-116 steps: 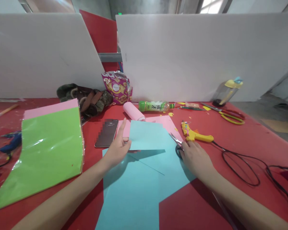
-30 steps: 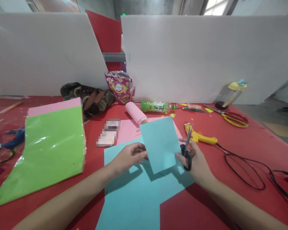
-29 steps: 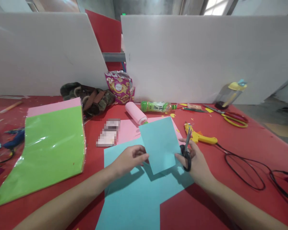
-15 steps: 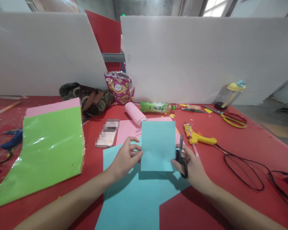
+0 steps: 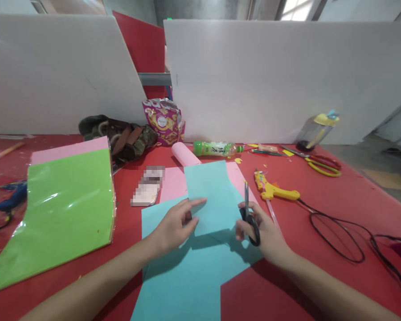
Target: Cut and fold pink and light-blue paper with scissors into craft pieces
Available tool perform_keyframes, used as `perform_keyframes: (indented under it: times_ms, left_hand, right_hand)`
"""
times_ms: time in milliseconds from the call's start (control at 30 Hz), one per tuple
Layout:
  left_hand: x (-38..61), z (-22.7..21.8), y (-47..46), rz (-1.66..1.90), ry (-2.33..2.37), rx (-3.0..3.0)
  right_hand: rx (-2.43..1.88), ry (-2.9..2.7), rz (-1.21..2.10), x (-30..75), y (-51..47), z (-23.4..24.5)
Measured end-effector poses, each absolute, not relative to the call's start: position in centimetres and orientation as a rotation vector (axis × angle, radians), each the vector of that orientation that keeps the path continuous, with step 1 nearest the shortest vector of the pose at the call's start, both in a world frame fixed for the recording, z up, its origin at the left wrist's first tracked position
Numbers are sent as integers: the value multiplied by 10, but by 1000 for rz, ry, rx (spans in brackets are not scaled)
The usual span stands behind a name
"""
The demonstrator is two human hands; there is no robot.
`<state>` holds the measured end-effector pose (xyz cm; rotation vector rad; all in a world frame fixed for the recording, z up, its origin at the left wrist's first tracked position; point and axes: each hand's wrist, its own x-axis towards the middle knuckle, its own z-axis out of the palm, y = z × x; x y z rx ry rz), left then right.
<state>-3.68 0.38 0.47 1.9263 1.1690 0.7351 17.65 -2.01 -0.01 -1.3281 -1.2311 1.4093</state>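
Observation:
A rectangular piece of light blue paper point(image 5: 212, 189) is tilted in front of me, above larger light blue sheets point(image 5: 183, 285). My left hand point(image 5: 177, 225) is at the piece's left side, its index finger stretched across the front and its thumb below; the other fingers curl partly out of sight behind. Black-handled scissors point(image 5: 250, 218) rest in my right hand point(image 5: 262, 229), blades pointing up, just right of the piece. My right hand appears apart from the paper.
Pink paper point(image 5: 173, 183) and a phone point(image 5: 149, 187) lie beyond the blue sheets. A yellow glue gun point(image 5: 276, 191) with a black cord lies at right. Green paper in clear wrap point(image 5: 70, 200) is at left. Behind stand a green bottle point(image 5: 214, 148) and a snack bag point(image 5: 163, 122).
The blue piece has shifted left and tilted, and my right fingers have come off its edge. My left index finger has stretched over its front. The scissors stay in my right hand.

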Motion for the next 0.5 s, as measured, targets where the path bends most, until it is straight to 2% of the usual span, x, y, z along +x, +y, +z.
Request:
perform_keyframes:
  times_ms: [233,500]
  left_hand:
    - [-43,12,12,1007,1182,1647]
    - [-46,20,13,1025,1334,1791]
  right_hand:
    - [-1195,-1179,1488,178,-20,0]
    - [-1125,-1229,1674,178,-25,3]
